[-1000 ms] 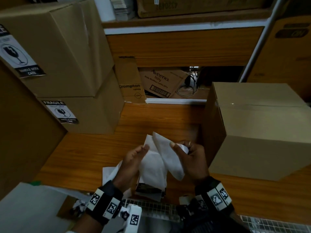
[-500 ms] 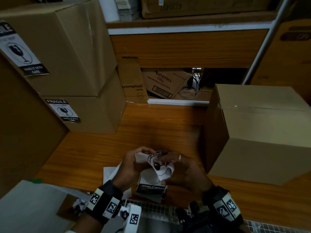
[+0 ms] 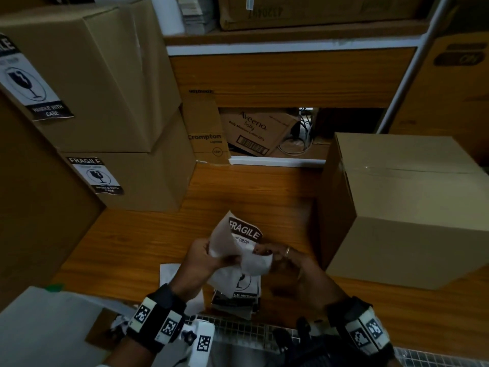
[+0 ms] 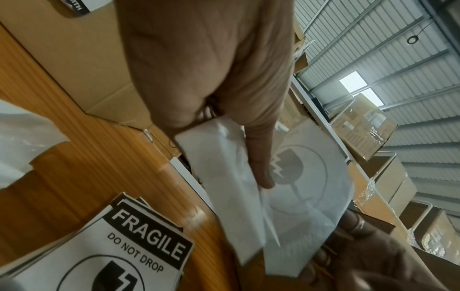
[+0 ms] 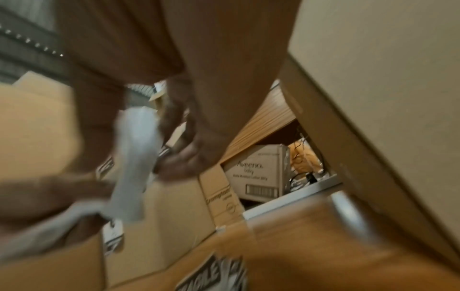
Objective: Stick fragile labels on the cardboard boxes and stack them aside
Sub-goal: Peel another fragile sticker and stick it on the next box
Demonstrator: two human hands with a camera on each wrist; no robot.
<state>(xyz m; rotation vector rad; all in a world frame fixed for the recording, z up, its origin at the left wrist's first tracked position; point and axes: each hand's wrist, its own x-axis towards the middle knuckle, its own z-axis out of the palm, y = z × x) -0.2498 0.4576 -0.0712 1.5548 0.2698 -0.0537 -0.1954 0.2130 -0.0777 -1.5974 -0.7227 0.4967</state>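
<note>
Both hands hold one fragile label (image 3: 239, 241) above the wooden desk. My left hand (image 3: 205, 256) pinches its white backing sheet (image 4: 224, 177) at the left edge. My right hand (image 3: 280, 256) pinches the peeling label (image 4: 308, 187), which curls between the two hands. Under them lies a small pile of more fragile labels (image 3: 238, 292) (image 4: 119, 256). An unlabelled cardboard box (image 3: 402, 207) stands on the desk to the right. Two labelled boxes (image 3: 105, 102) are stacked at the left, each with a fragile sticker (image 3: 96, 176) on its front. The right wrist view is blurred.
The wooden desk (image 3: 148, 239) has bare surface between the stack and the right box. Behind it, a Crompton carton (image 3: 205, 133) and an Aveeno carton (image 3: 254, 133) sit in a recess under a shelf. A white sheet (image 3: 39, 327) lies at the near left.
The sheet, held blank side up a second ago, has been turned and curled. Its printed FRAGILE face now shows, and the hands have drawn closer together.
</note>
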